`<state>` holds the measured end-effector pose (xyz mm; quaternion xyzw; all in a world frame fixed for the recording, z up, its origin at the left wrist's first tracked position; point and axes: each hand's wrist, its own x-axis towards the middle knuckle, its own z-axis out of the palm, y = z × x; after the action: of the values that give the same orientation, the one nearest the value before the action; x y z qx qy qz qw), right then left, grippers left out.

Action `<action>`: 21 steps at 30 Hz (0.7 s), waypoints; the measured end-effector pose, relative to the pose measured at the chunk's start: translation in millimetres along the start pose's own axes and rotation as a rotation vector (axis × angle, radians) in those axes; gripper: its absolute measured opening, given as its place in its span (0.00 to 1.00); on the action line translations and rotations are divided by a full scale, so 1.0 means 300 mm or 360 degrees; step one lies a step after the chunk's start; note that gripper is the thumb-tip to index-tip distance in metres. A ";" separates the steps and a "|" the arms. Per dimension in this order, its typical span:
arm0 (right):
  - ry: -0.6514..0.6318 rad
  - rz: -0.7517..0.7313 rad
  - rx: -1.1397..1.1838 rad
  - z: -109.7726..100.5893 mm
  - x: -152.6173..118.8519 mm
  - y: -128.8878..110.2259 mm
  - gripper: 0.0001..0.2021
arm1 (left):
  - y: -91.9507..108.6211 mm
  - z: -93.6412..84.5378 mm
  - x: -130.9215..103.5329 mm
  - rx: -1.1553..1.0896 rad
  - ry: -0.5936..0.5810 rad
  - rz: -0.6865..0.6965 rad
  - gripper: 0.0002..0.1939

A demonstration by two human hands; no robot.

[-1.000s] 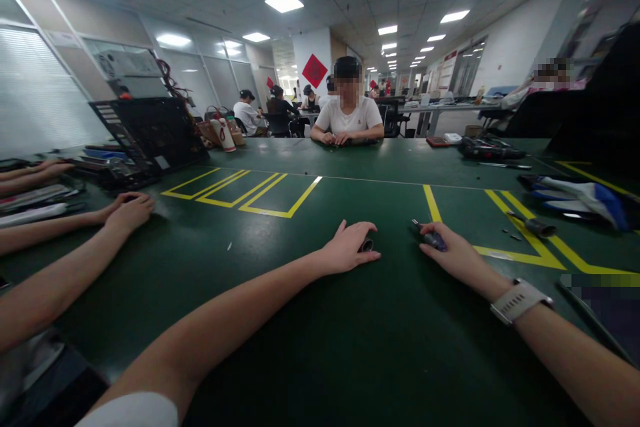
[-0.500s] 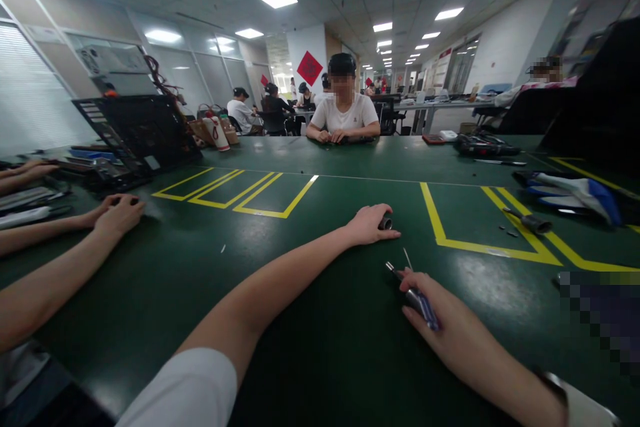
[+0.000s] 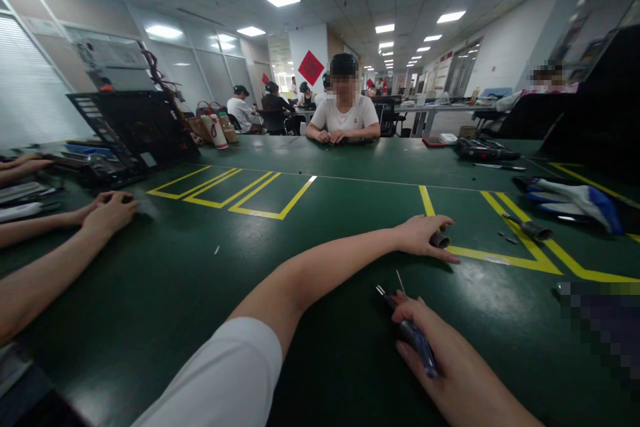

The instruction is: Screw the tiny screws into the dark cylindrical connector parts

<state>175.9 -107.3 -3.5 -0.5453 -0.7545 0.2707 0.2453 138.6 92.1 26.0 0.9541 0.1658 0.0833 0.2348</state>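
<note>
One grey cylinder (image 3: 440, 240) held in cupped left hand (image 3: 419, 235), one slim tool (image 3: 423, 348) clasped in right hand (image 3: 449, 355)

On the surface (image 3: 300, 280), the left hand (image 3: 425, 237) is out beyond the right hand (image 3: 430, 340), at the near left corner of a tape outline (image 3: 505, 259), with a cylinder (image 3: 440, 240) between thumb and fingers. A tool (image 3: 415, 337) lies in the right hand, its tip pointing away and left. Right of the cylinder lie small bits (image 3: 510, 240), then a second part (image 3: 535, 230) on the tape; a pen (image 3: 499, 167) lies behind these. Far left are another person's hands (image 3: 110, 210), with a case (image 3: 137, 127) behind them. A co-worker (image 3: 345, 117) sits at the far edge, right of a cup (image 3: 216, 132).
</note>
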 end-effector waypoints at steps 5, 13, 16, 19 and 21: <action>0.0028 -0.0020 0.0013 0.006 -0.005 0.011 0.13 | 0.005 -0.055 -0.061 -0.0217 0.0244 -0.0121 0.33; 0.0022 -0.0138 0.0072 0.027 0.043 -0.036 0.14 | 0.000 -0.114 -0.321 -0.0277 0.0568 -0.0127 0.22; -0.0014 -0.0183 0.0100 0.035 0.099 -0.072 0.13 | 0.011 -0.108 -0.424 -0.0254 0.0593 -0.0168 0.21; -0.0003 -0.0292 0.0114 0.047 0.189 -0.096 0.14 | 0.012 -0.097 -0.499 -0.0259 0.0672 -0.0293 0.18; 0.0025 -0.0313 0.0114 0.054 0.256 -0.103 0.13 | 0.003 -0.090 -0.533 -0.0250 0.0758 -0.0370 0.17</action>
<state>121.8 -44.3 11.2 -0.4616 -0.7923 0.2678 0.2958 -16.5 45.7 37.1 0.8611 0.3178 0.2905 0.2705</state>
